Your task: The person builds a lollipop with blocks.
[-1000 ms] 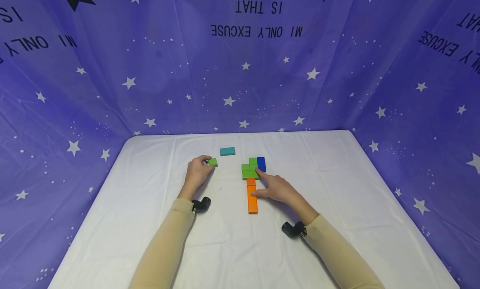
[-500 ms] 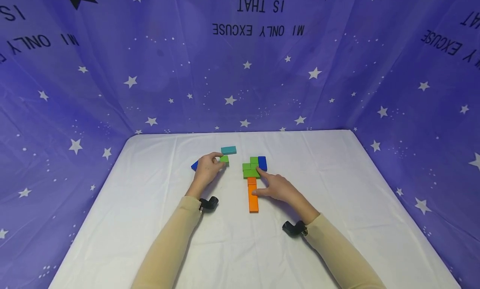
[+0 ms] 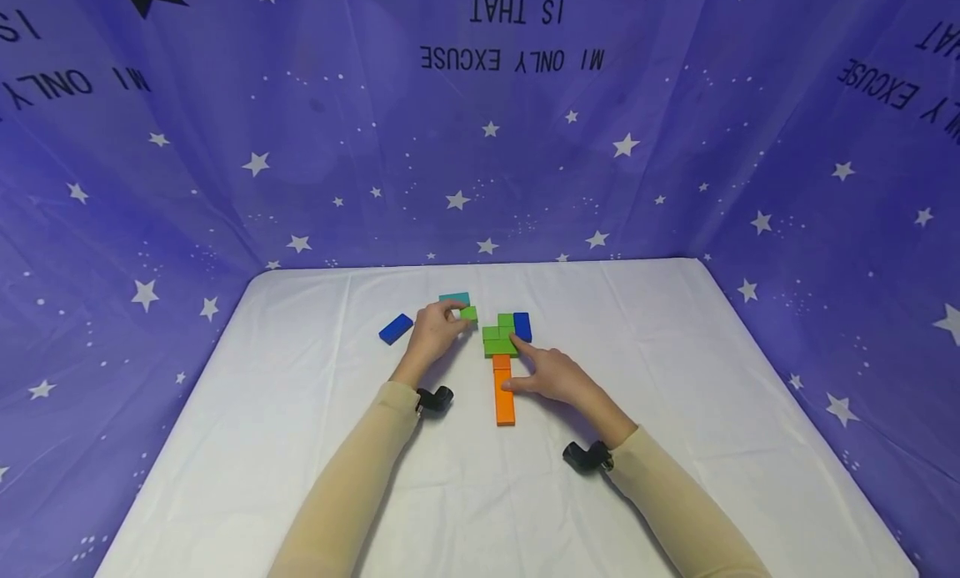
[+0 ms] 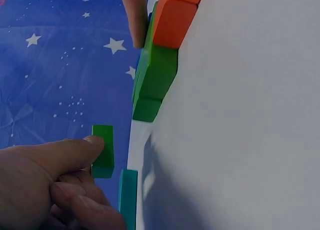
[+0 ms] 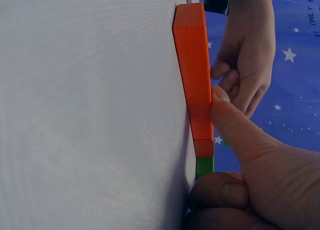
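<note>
My left hand (image 3: 433, 334) pinches a small green block (image 4: 103, 165) between thumb and fingers, held up off the table. It is just left of a flat group of green blocks (image 3: 501, 347) lying edge to edge. Below that group, a small orange block (image 3: 502, 362) and a long orange block (image 3: 505, 407) form a column. A dark blue block (image 3: 522, 327) stands against the group's upper right. My right hand (image 3: 558, 376) rests on the arrangement: the thumb lies on the long orange block and a fingertip touches the green ones.
A teal block (image 3: 453, 298) lies behind my left hand, partly covered by it in the head view. Another blue block (image 3: 395, 329) lies left of that hand. White cloth (image 3: 637, 511) covers the table, and a purple star-printed curtain (image 3: 420, 161) hangs behind.
My left hand has moved right with the green block, toward the green group, and the left blue block has come into view. The right hand has stayed in place.
</note>
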`<state>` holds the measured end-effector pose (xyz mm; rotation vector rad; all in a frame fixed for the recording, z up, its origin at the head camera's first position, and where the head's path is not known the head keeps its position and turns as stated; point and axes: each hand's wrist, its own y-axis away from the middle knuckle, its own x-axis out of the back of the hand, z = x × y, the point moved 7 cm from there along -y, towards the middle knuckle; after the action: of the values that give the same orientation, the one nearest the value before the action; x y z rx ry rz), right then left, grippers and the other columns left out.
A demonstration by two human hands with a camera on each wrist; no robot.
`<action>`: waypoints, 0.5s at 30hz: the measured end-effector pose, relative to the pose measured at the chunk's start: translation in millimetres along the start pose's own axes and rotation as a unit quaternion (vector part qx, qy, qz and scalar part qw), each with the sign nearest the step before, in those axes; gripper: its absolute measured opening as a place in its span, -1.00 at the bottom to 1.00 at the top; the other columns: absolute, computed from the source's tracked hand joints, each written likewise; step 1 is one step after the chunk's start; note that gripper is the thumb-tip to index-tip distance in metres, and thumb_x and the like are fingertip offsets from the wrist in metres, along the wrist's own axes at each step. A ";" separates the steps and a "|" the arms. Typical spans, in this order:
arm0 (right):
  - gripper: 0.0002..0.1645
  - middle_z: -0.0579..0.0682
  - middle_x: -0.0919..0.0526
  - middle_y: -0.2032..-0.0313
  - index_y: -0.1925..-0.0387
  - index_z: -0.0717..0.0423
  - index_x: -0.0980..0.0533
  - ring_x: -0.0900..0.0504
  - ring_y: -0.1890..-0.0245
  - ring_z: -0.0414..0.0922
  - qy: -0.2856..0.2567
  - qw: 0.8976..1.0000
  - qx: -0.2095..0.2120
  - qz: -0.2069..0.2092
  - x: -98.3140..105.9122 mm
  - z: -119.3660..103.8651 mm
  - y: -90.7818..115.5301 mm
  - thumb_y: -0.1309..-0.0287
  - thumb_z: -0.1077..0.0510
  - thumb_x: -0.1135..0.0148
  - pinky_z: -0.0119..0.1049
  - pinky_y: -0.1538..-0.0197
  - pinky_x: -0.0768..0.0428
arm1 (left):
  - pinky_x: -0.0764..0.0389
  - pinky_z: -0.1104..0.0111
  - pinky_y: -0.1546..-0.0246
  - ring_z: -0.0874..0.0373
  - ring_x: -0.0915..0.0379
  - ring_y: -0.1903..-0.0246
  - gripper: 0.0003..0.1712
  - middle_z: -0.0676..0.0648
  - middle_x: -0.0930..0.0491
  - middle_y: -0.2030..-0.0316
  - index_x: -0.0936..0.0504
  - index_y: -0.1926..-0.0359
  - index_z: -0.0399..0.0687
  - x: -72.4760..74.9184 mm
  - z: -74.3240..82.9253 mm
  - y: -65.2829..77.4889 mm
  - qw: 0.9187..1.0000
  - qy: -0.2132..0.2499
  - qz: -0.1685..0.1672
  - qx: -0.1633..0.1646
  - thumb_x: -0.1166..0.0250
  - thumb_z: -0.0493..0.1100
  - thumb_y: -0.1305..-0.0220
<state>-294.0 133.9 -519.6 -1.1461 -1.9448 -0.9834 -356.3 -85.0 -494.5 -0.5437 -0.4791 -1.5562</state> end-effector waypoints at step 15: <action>0.24 0.22 -0.44 -0.50 -0.70 -0.14 -0.08 -0.51 -0.43 0.30 0.007 1.000 0.005 0.002 1.0 -2.3 1.3 -0.18 -0.45 -0.43 0.28 -0.42 -0.46 | -0.36 0.39 0.51 0.20 -0.39 0.55 -0.53 -0.01 -0.57 0.47 -0.73 -0.22 -0.03 -18.4 8.7 -12.6 1.000 -0.005 -0.012 -0.002 -0.46 -0.13 -0.29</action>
<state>-292.8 132.8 -517.3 -1.1338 -1.9340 -0.9749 -367.9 -64.4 -498.4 -0.5506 -0.4928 -1.5774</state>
